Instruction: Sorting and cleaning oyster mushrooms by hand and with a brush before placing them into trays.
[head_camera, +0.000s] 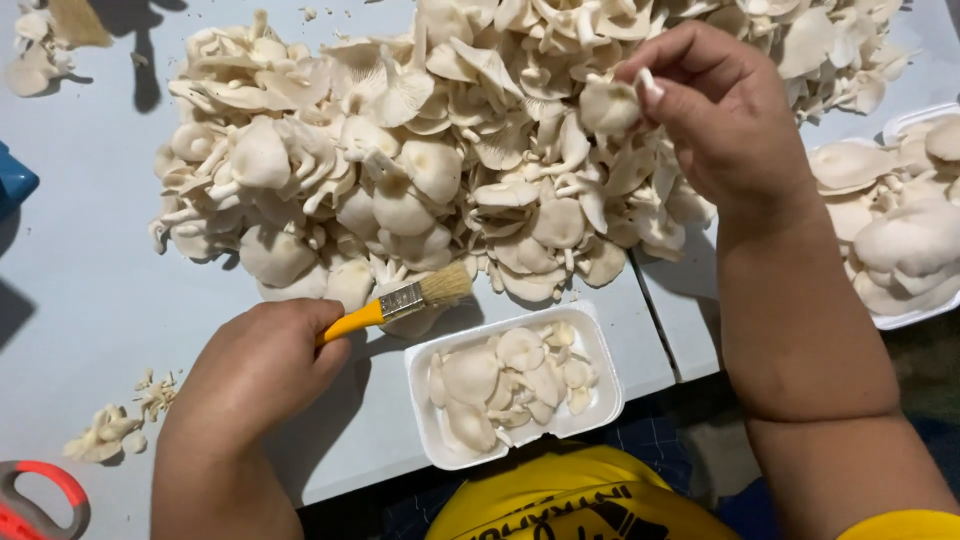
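Left hand (262, 372) clenched on brush (405, 300) handle, bristles touching edge of heap (400, 150). Right hand (725, 115) pinching one mushroom (608, 106) at fingertips above heap. Tray (432, 440) part-filled, just beside left hand, near table (70, 290) edge.

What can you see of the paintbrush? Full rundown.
The paintbrush is small and flat, with a yellow handle, a shiny metal ferrule and pale, tan bristles. The left hand grips the handle in a closed fist, so only its upper part shows. The brush lies at a shallow angle, bristles pointing up and to the right, at the lower edge of the mushroom pile and just above the white foam tray. The bristles look dry and slightly splayed; whether they touch a mushroom cannot be told.
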